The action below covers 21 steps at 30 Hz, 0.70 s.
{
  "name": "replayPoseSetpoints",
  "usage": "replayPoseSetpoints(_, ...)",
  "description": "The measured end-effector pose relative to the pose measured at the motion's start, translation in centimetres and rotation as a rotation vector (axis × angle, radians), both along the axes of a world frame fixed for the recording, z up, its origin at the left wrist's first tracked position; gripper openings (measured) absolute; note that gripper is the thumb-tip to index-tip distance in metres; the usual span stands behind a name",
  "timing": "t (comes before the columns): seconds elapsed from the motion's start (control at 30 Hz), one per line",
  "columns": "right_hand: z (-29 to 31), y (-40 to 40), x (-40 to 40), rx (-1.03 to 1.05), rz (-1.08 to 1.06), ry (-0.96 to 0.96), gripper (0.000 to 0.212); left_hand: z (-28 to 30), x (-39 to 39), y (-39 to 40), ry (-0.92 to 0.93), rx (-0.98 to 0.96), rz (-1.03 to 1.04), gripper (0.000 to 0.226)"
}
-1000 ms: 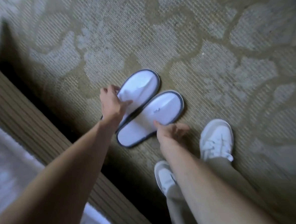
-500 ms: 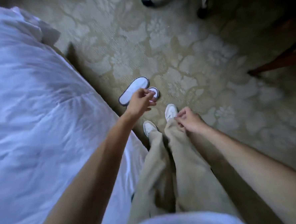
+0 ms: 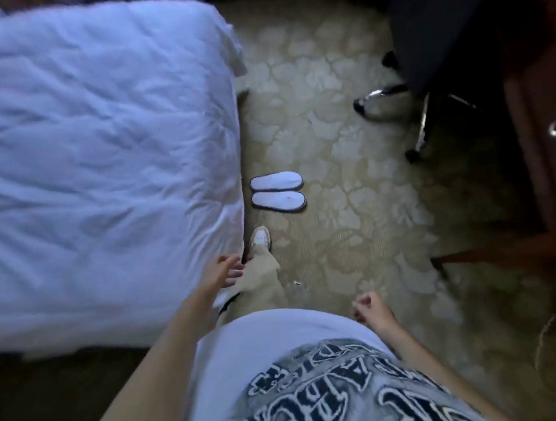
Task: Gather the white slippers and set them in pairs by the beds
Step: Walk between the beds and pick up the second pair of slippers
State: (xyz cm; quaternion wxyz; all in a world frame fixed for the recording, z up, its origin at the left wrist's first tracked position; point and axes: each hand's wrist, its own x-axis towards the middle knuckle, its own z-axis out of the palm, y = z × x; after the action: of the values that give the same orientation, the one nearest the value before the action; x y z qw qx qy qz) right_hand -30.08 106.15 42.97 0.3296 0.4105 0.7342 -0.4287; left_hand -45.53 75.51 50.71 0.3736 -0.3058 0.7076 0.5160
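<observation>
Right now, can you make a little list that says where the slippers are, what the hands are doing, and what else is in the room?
slippers: two white slippers lying side by side on the carpet, right beside the bed
left hand: left hand open, holding nothing, near the bed's edge
right hand: right hand loosely curled, holding nothing
feet: one white sneaker just short of the slippers
other things: dark office chair, wooden furniture on the right
</observation>
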Motion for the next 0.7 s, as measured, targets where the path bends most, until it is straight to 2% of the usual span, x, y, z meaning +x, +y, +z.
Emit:
replayPoseSetpoints(0.1, -0.4, 1.6, 5.9, 0.003, 0.164, -0.052, 0.016, -0.8, 11.4, -1.6, 0.0, -0.047, 0.236, 0.012)
replayPoseSetpoints(0.23, 1.2, 1.6, 11.1, -0.017, 0.32, -0.076, 0.023, -1.3, 28.0, -3.3, -0.065, -0.067, 0.467, 0.016)
replayPoseSetpoints(0.37, 3.0, -3.4, 13.4, -0.077, 0.544, -0.146, 0.016, -1.2, 42.2, -4.7, -0.097, -0.077, 0.789, 0.018)
replayPoseSetpoints(0.47, 3.7, -9.5, 14.2, -0.123, 0.737, -0.091, 0.014, -1.7, 50.7, -5.3, -0.154, -0.073, 0.989, 0.013)
replayPoseSetpoints(0.57, 5.0, -15.9, 14.5, -0.14, 0.906, -0.005, 0.023, -2.9, 57.9, -6.2, -0.288, -0.034, 1.035, 0.016)
replayPoseSetpoints(0.7, 5.1, -23.4, 15.4, -0.113, 1.111, -0.028, 0.011, -4.3, 63.3, -9.9, -0.345, -0.021, 0.992, 0.047)
